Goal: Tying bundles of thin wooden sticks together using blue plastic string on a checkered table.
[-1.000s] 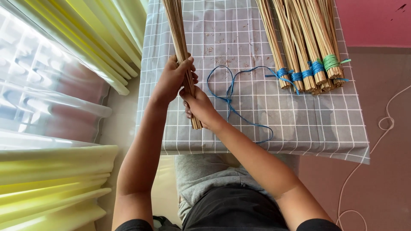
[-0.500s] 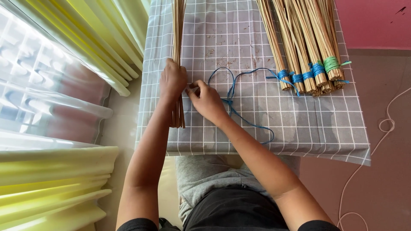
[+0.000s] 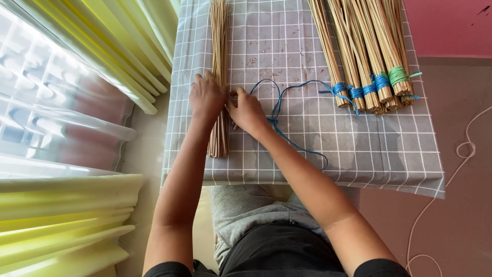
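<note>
pale straw stick bundle (image 3: 219, 56), untied, flat under both hands

Grey checked table (image 3: 359, 154) under stick bundles (image 3: 366, 51), loose sticks (image 3: 219, 51), blue string (image 3: 287, 138).

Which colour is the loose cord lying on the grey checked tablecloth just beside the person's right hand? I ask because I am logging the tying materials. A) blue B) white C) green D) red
A: the loose thin cord looping over the grey checked tablecloth next to the right hand is blue, like most ties on the bundles of pale straw sticks.
</note>
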